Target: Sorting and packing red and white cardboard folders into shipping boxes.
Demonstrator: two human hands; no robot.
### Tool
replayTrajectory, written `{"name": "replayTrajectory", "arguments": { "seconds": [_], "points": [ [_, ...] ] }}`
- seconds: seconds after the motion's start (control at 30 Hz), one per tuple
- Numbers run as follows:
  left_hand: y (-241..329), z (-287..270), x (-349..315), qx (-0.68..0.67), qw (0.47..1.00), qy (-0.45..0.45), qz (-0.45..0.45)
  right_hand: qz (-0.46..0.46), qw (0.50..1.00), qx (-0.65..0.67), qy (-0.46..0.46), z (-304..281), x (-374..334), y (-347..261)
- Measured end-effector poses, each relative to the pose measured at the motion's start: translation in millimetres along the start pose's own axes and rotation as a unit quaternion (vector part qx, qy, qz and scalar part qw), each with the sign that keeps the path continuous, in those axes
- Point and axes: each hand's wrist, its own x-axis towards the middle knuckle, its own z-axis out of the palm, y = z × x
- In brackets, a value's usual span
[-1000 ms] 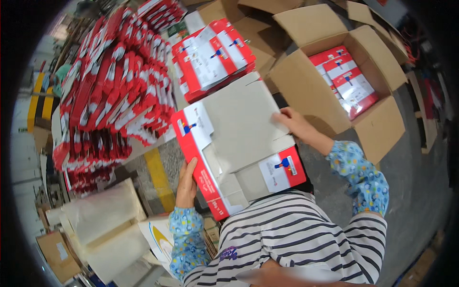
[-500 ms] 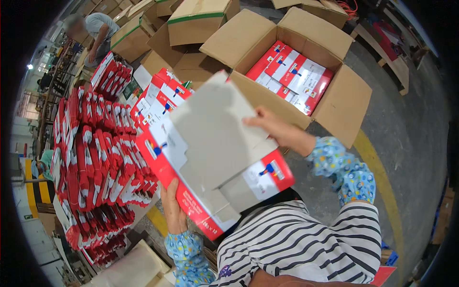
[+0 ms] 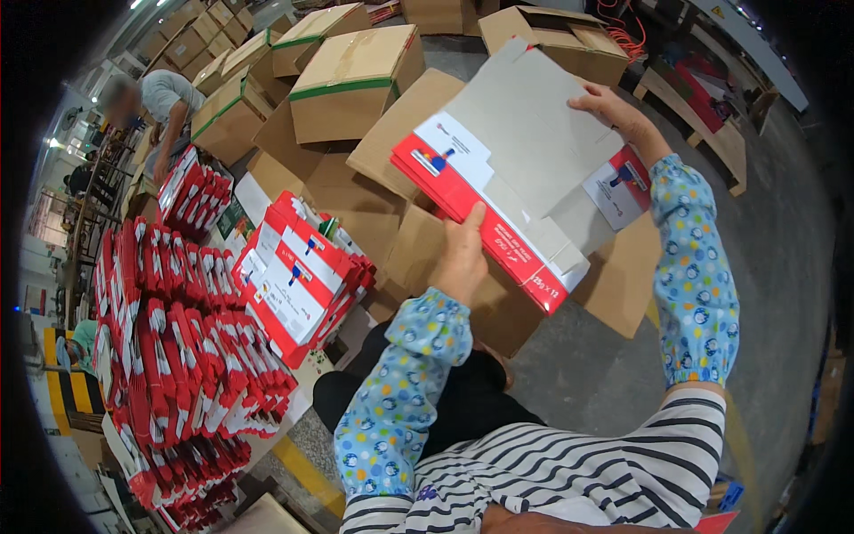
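Note:
Both my hands hold a batch of flat red-and-white printed cartons [image 3: 543, 133], grey inner side facing up, tilted over an open brown cardboard box [image 3: 498, 307]. My left hand [image 3: 463, 254] grips the red edge nearest me, its thumb on top. The far right edge is pinched by my right hand [image 3: 618, 114], with the fingers partly under the board. The layered red edge suggests more than one carton, but I cannot tell how many. The held batch hides most of the box's inside. To the left lies a pile of similar cartons [image 3: 294, 276].
Long rows of stacked red-and-white cartons [image 3: 178, 347] fill the left side. Several closed brown boxes with green tape [image 3: 356, 80] stand at the back. A wooden pallet [image 3: 698, 129] lies at the far right. Another person [image 3: 169, 98] bends over at the back left.
Both hands have carried the carton batch forward and to the right, from close to my body to over the open box. The cartons in the box are now covered from view.

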Motion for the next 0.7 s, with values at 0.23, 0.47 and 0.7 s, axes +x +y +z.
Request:
{"name": "replayTrajectory", "arguments": {
  "seconds": [0.23,0.47,0.7],
  "points": [
    [-80,-4,52,0.013,0.990,0.117,-0.080,0.064,0.989,-0.119,-0.052,5,67,77],
    [-113,-16,71,0.121,0.939,0.274,-0.171,0.219,0.954,-0.186,-0.086,38,91,120],
    [-136,-26,80,0.118,0.926,0.287,-0.216,0.200,0.939,-0.258,-0.109,59,108,181]
  ]
}}
